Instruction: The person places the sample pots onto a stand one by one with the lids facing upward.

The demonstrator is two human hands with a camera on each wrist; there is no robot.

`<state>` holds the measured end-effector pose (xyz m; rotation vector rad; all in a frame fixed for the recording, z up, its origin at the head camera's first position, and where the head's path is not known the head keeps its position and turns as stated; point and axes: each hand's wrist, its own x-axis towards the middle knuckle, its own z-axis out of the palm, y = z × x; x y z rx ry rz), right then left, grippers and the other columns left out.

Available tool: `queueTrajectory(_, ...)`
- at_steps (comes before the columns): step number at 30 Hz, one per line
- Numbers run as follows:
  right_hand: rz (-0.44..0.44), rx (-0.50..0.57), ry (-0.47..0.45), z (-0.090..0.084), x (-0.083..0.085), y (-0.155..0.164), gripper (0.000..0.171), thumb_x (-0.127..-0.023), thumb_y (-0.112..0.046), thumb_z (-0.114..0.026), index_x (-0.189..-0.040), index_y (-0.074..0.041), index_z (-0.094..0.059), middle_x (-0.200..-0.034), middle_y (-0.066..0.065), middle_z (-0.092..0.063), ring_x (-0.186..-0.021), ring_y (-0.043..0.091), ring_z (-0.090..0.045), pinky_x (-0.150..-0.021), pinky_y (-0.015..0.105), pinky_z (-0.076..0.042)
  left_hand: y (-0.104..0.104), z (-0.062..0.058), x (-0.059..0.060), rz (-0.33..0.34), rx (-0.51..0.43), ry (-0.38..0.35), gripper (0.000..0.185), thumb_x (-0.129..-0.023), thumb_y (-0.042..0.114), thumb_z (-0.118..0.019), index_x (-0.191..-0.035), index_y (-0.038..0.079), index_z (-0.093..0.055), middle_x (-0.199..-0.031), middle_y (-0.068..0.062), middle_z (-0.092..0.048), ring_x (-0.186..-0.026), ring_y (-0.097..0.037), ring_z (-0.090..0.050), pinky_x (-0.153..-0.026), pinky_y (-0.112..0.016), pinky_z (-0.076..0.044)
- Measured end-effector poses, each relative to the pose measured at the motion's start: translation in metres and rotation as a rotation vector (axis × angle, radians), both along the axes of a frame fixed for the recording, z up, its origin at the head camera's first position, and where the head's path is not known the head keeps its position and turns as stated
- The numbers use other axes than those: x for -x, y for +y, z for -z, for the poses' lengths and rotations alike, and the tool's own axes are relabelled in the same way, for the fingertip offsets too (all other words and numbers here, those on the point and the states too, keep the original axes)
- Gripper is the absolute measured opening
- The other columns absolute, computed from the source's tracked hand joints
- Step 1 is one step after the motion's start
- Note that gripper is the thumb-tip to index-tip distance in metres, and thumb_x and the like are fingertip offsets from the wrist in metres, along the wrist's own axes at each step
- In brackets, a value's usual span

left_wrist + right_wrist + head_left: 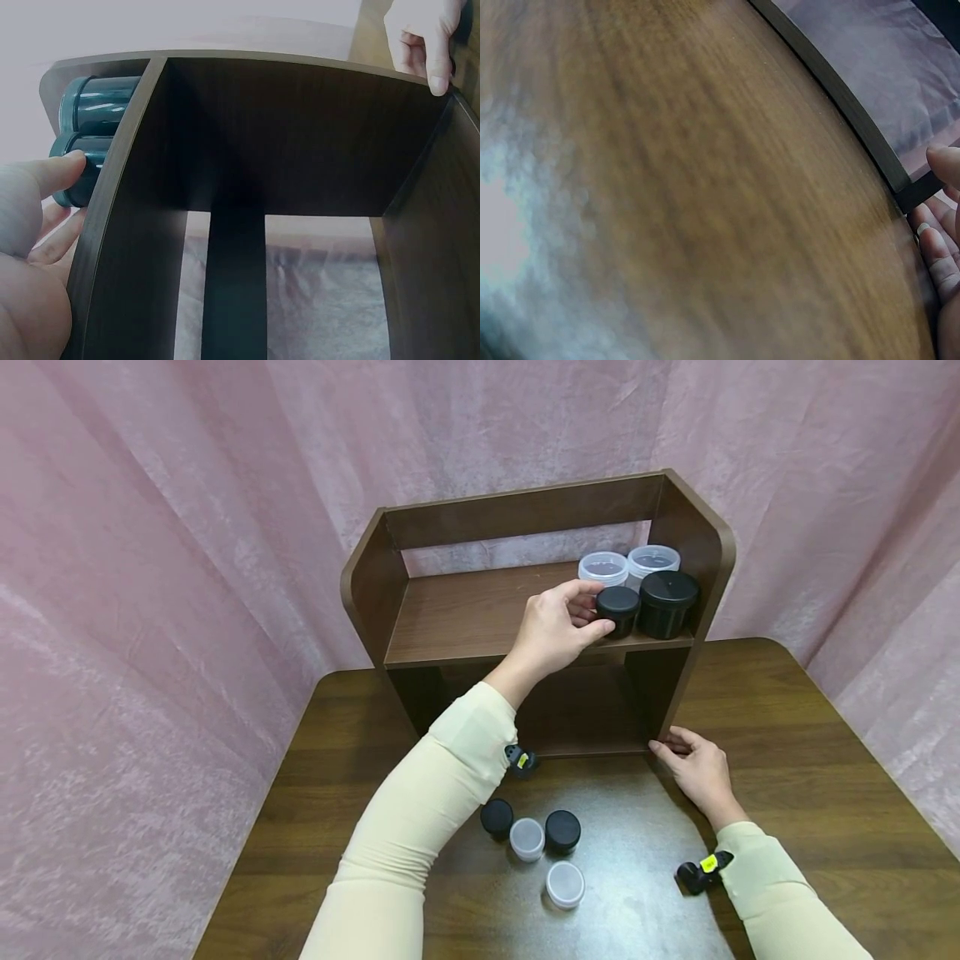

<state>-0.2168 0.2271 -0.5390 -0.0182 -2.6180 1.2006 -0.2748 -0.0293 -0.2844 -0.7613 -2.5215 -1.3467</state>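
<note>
On the upper board of a brown wooden shelf (480,618), a small black lidded jar (618,610) stands at the front edge. My left hand (558,622) grips it from the left, thumb on the front, fingers reaching round behind; the left wrist view shows the thumb (64,171) on its side. A larger black jar (666,606) stands directly to its right. Behind them are two clear jars (603,568) with translucent lids. Low on the right, my right hand (697,768) holds the bottom front corner of the shelf's side panel, thumb at the front edge and curled fingers outside.
On the table (337,827) in front of the shelf lie small black jars (562,832) and small clear jars (565,884), partly near the left forearm. The shelf's lower compartment (570,710) opens below. Pink curtains (525,427) hang behind and at both sides.
</note>
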Motion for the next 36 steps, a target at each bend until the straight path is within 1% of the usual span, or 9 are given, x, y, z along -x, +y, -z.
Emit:
queueTrajectory(3,0.004,-0.001,-0.003,0.000,0.000,-0.001,0.056,-0.088,-0.039,-0.068,-0.124,0.003,-0.060,-0.105,0.018,-0.069,-0.094,0.031,-0.067,-0.077,0.031,-0.051,-0.001,0.000,0.000,-0.003,0.001,-0.004,0.048,-0.081,0.019,-0.079,-0.125,0.009,-0.061,-0.100,-0.003,-0.068,-0.086,-0.007,-0.065,-0.075,-0.012,-0.049)
queueTrajectory(5,0.004,-0.001,-0.003,-0.001,0.000,-0.002,0.056,-0.089,-0.039,-0.068,-0.124,0.003,-0.060,-0.106,0.019,-0.069,-0.094,0.033,-0.067,-0.080,0.041,-0.051,-0.001,0.000,0.000,-0.002,-0.002,-0.005,0.048,-0.081,0.019,-0.079,-0.125,0.009,-0.061,-0.100,-0.004,-0.068,-0.086,-0.007,-0.065,-0.075,-0.013,-0.049)
queueTrajectory(7,0.004,0.003,-0.006,-0.002,-0.001,-0.002,0.056,-0.089,-0.039,-0.068,-0.124,0.003,-0.060,-0.106,0.019,-0.069,-0.095,0.033,-0.067,-0.082,0.046,-0.050,-0.001,0.000,0.000,0.000,-0.007,-0.003,0.048,-0.081,0.019,-0.079,-0.124,0.008,-0.061,-0.100,-0.004,-0.069,-0.086,-0.007,-0.066,-0.076,-0.013,-0.050)
queueTrajectory(9,0.004,0.000,-0.009,-0.003,-0.001,-0.002,0.056,-0.089,-0.039,-0.068,-0.124,0.003,-0.060,-0.106,0.019,-0.069,-0.095,0.033,-0.067,-0.081,0.043,-0.050,-0.001,0.000,0.000,0.000,-0.011,0.000,0.048,-0.081,0.019,-0.079,-0.124,0.008,-0.061,-0.100,-0.005,-0.069,-0.086,-0.008,-0.066,-0.075,-0.014,-0.050)
queueTrajectory(15,-0.003,-0.001,-0.011,-0.003,-0.002,-0.001,0.056,-0.089,-0.040,-0.068,-0.125,0.003,-0.060,-0.106,0.019,-0.069,-0.095,0.032,-0.067,-0.075,0.022,-0.047,0.000,0.001,0.000,-0.004,-0.010,0.004,0.048,-0.080,0.019,-0.079,-0.124,0.009,-0.061,-0.102,-0.004,-0.068,-0.086,-0.007,-0.066,-0.076,-0.014,-0.050)
queueTrajectory(21,-0.004,-0.004,-0.011,-0.002,-0.001,-0.001,0.056,-0.089,-0.040,-0.067,-0.125,0.003,-0.060,-0.106,0.018,-0.069,-0.095,0.031,-0.067,-0.075,0.023,-0.047,-0.001,0.001,0.001,-0.006,-0.001,-0.004,0.050,-0.080,0.019,-0.080,-0.125,0.009,-0.061,-0.106,-0.003,-0.068,-0.087,-0.007,-0.066,-0.077,-0.013,-0.049)
queueTrajectory(25,-0.003,-0.004,-0.011,-0.002,-0.001,-0.001,0.056,-0.089,-0.040,-0.068,-0.125,0.003,-0.060,-0.106,0.018,-0.069,-0.094,0.031,-0.067,-0.074,0.019,-0.047,-0.002,0.001,0.000,-0.007,-0.021,0.017,0.049,-0.080,0.019,-0.080,-0.124,0.009,-0.061,-0.105,-0.003,-0.068,-0.086,-0.006,-0.066,-0.076,-0.012,-0.049)
queueTrajectory(31,0.001,-0.002,0.010,-0.002,-0.002,-0.002,0.055,-0.089,-0.039,-0.068,-0.124,0.003,-0.061,-0.105,0.018,-0.069,-0.093,0.031,-0.067,-0.076,0.035,-0.053,-0.005,0.003,-0.006,-0.015,-0.118,0.099,0.044,-0.080,0.015,-0.079,-0.120,0.005,-0.064,-0.103,-0.009,-0.068,-0.085,-0.009,-0.066,-0.076,-0.013,-0.051)
queueTrajectory(36,-0.002,-0.002,0.019,0.000,-0.001,-0.001,0.054,-0.089,-0.038,-0.068,-0.123,0.003,-0.061,-0.105,0.018,-0.070,-0.093,0.031,-0.068,-0.072,0.015,-0.047,-0.014,0.007,-0.015,-0.024,-0.175,0.155,0.039,-0.080,0.012,-0.078,-0.115,-0.001,-0.065,-0.102,-0.013,-0.067,-0.085,-0.013,-0.066,-0.075,-0.014,-0.052)
